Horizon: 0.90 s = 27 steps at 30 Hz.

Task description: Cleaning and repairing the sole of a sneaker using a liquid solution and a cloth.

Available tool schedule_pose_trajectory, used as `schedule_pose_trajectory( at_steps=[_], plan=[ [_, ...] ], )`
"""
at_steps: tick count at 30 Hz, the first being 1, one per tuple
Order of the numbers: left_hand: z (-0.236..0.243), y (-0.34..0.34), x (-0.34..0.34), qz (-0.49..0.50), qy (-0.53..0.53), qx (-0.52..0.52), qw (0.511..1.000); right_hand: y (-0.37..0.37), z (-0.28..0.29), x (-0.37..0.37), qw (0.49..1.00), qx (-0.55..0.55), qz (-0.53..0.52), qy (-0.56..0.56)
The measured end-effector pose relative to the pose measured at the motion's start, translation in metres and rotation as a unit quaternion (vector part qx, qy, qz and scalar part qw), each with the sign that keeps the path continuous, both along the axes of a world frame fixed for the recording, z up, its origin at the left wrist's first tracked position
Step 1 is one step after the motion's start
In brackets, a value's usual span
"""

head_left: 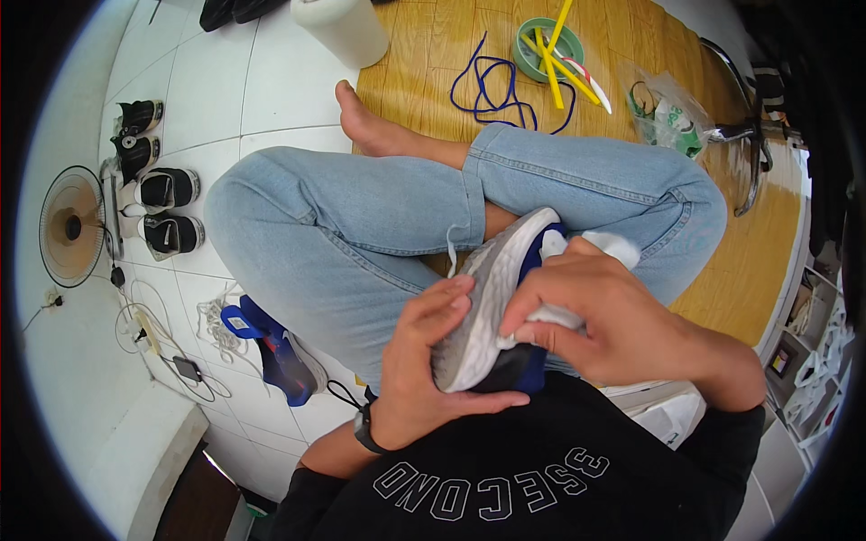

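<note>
A blue sneaker (492,293) with a thick white midsole lies on its side in my lap, its grey sole turned to the left. My left hand (424,356) grips it around the heel end, thumb below and fingers across the sole. In my right hand (586,311) a white cloth (555,316) is pinched and pressed against the midsole's edge; part of the cloth bulges out beyond the knuckles. The other blue sneaker (284,356) rests on the tiles to my left, beside a bundle of pale laces (225,325).
Ahead on the wood-patterned mat (424,54) lie a dark blue shoelace (487,86), a green bowl (528,59) with yellow sticks and a plastic bag (667,113). A white container (343,32) stands nearby. Leftward are black shoes (171,189), a fan (72,225) and cables (149,316).
</note>
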State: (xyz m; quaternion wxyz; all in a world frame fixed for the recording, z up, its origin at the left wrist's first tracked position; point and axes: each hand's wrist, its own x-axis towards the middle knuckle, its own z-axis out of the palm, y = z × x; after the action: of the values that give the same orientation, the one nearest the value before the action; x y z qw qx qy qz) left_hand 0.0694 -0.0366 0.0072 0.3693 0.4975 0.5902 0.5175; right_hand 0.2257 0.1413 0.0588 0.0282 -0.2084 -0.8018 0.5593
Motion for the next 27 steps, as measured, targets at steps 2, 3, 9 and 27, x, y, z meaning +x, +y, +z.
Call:
schedule_pose_trajectory(
  at_steps=[2, 3, 9, 27],
  plan=[
    [-0.003, 0.004, -0.008, -0.003, -0.007, -0.010, 1.000, 0.001, 0.010, -0.001, 0.995, 0.099, -0.007, 0.009],
    [-0.003, 0.006, -0.008, -0.008, -0.003, -0.001, 1.000, 0.008, 0.013, -0.003, 0.990, 0.143, -0.004, 0.004],
    [0.002, 0.006, -0.006, -0.015, 0.003, -0.010, 1.000, 0.003, 0.013, -0.010, 0.965, 0.255, 0.051, -0.024],
    [-0.007, 0.005, -0.016, -0.010, -0.029, -0.026, 0.999, 0.016, 0.030, -0.019, 0.986, 0.163, 0.005, 0.040]
  ],
)
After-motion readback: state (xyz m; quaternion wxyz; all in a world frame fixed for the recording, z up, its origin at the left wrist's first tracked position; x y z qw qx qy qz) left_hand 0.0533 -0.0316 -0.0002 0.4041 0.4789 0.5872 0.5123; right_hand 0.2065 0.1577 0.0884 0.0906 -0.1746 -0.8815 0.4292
